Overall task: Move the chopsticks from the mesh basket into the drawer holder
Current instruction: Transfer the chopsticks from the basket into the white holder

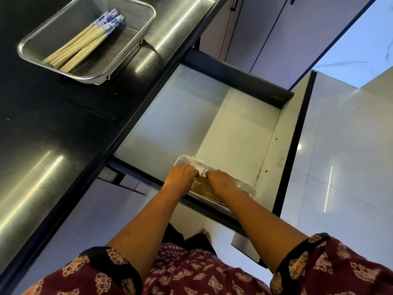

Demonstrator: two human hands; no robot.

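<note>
Two bare hands reach down into one open drawer (212, 116), both arms stretched forward from patterned maroon sleeves (331, 265). One white drawer holder (251, 189) sits at the drawer's near end, and a row of chopsticks (203, 188) already lies in it side by side — I can make out about eight, though the hands cover part of the row. The left hand (180, 176) rests knuckles-up on the holder's left part, fingers curled down onto the sticks; the right hand (222, 180) lies just beside it in the same pose, fingertips nearly touching the left's. Whether either grip actually closes on a stick I cannot tell, since the fingers bend away from view. One mesh basket (138, 39) stands on the dark tabletop (53, 116) at far left, well apart from the hands. It holds one loose bundle of pale chopsticks with blue-and-white patterned ends (85, 40) — roughly eight, overlapping too much for a sure count — lying slantwise, patterned ends toward the far right corner.
</note>
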